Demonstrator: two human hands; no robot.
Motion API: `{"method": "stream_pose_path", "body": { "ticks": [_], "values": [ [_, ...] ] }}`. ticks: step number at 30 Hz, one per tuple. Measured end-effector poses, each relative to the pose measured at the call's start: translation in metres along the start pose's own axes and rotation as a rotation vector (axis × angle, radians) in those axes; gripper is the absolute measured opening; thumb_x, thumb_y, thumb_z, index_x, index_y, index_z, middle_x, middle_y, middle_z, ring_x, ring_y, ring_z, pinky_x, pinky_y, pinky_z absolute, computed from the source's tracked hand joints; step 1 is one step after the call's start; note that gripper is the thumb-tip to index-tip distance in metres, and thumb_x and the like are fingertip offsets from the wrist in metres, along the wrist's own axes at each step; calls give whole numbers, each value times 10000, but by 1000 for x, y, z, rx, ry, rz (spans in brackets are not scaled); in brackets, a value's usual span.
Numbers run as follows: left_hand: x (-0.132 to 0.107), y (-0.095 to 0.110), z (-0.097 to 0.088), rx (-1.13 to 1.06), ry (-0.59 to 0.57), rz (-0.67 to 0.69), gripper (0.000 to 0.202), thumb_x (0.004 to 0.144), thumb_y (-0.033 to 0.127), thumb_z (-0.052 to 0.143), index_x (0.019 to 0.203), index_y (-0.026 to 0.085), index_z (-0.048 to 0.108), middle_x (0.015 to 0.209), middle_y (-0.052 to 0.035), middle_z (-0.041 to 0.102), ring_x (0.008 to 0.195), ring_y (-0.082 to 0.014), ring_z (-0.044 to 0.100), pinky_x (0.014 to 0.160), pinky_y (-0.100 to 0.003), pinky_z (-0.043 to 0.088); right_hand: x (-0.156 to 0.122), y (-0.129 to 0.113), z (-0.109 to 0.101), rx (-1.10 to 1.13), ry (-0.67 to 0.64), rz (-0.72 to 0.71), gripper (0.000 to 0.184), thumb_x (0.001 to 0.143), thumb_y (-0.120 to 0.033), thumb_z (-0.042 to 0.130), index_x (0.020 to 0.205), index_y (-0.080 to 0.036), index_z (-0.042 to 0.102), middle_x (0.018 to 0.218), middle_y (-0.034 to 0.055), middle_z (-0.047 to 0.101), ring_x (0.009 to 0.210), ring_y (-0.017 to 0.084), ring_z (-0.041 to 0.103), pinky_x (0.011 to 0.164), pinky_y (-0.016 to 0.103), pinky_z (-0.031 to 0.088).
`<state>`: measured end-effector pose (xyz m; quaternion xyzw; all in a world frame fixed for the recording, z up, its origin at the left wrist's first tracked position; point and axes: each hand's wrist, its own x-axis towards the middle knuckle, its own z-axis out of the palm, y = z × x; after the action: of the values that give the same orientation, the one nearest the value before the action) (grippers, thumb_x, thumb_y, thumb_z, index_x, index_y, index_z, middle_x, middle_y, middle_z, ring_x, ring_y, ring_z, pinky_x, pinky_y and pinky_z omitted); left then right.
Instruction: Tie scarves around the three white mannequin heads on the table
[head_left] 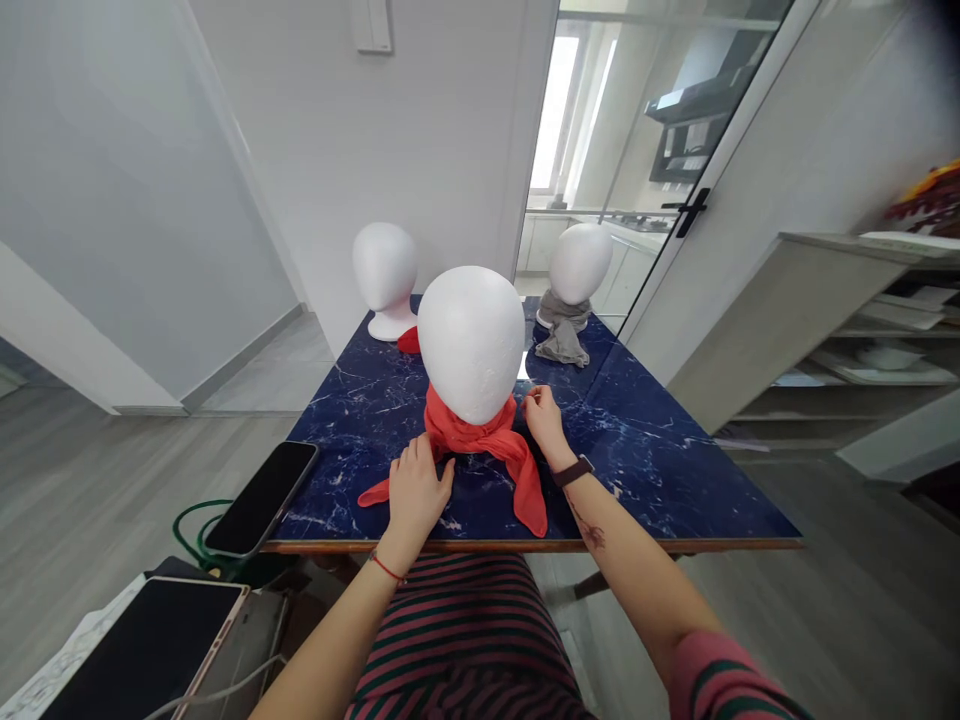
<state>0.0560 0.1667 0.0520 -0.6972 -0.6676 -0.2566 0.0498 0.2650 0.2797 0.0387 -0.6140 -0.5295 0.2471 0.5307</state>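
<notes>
Red scarf (471, 432): around the neck of the front white head (472, 340), its two ends trailing onto the blue table (645, 480) toward you; the narrow neck under the wider head probably keeps the wrap from slipping up.
Front head: upright near your edge, face-on, presumably so both your arms reach around it easily.
Left hand (420, 490): low at the scarf's left side, over the left end, thumb apart from the fingers; you may be steadying cloth, but I cannot tell whether the fingers grip.
Right hand (545, 420): fingers curled narrow, just beside the scarf's right side (cannot tell whether a fold is pinched there).
Grey scarf (564, 342): around the base of the rear right head (581, 262), one end on the table, clear of your hands.
Rear left head (385, 265): bare neck; red cloth (409, 341) beside its base, partly hidden.
Phone (262, 498): at the table's left edge, likely parked there to leave your working space free.
</notes>
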Motion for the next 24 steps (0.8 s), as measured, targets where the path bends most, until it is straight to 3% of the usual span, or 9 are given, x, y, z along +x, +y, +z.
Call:
{"method": "stream_pose_path", "body": {
  "ticks": [2, 5, 9, 11, 15, 19, 24],
  "values": [
    [5, -2, -1, 3, -34, 18, 295, 859, 294, 444, 1105, 134, 464, 955, -112, 594, 874, -245, 605, 715, -342, 459, -18, -6, -7, -44, -33, -54, 86, 775, -274, 422, 825, -218, 463, 705, 18, 571, 614, 189, 528, 601, 294, 375],
    [18, -10, 1, -11, -89, 55, 400, 847, 234, 450, 1230, 127, 409, 1028, -123, 590, 875, -225, 622, 685, -299, 467, -52, -17, -16, -111, -153, -263, 158, 842, -347, 448, 910, -210, 486, 823, 43, 596, 718, 195, 570, 675, 303, 411],
    [25, -17, 8, 5, -146, 65, 479, 860, 191, 398, 1334, 137, 360, 1026, -129, 612, 847, -227, 643, 681, -297, 474, -79, -22, -17, -237, -346, -492, 236, 828, -417, 542, 951, -215, 536, 914, 57, 610, 821, 207, 581, 734, 298, 421],
    [26, -19, 10, -2, -150, 37, 504, 869, 168, 354, 1372, 156, 329, 1008, -127, 635, 793, -220, 655, 662, -297, 474, -79, -19, -16, -257, -389, -498, 200, 855, -402, 513, 919, -220, 562, 865, 38, 620, 768, 189, 578, 701, 282, 416],
    [28, -19, 9, 12, -178, -18, 591, 841, 127, 346, 1423, 183, 260, 859, -107, 684, 731, -227, 666, 657, -309, 476, -71, -9, -14, -235, -264, -376, 266, 899, -395, 429, 775, -209, 573, 711, 9, 576, 638, 157, 520, 620, 263, 389],
    [23, -15, 7, 44, -134, -66, 674, 821, 166, 392, 1449, 142, 149, 837, -115, 688, 677, -229, 666, 639, -319, 486, -68, -6, -15, -199, -227, -417, 231, 873, -356, 473, 756, -201, 598, 783, 31, 537, 721, 165, 516, 693, 280, 414],
    [12, -6, 13, 67, -121, 88, 625, 834, 171, 362, 1437, 138, 200, 1001, -126, 649, 781, -199, 657, 648, -277, 489, -71, -9, -12, -144, -270, -483, 210, 863, -337, 485, 740, -196, 580, 864, 49, 499, 809, 178, 513, 775, 307, 432]
  ]
}}
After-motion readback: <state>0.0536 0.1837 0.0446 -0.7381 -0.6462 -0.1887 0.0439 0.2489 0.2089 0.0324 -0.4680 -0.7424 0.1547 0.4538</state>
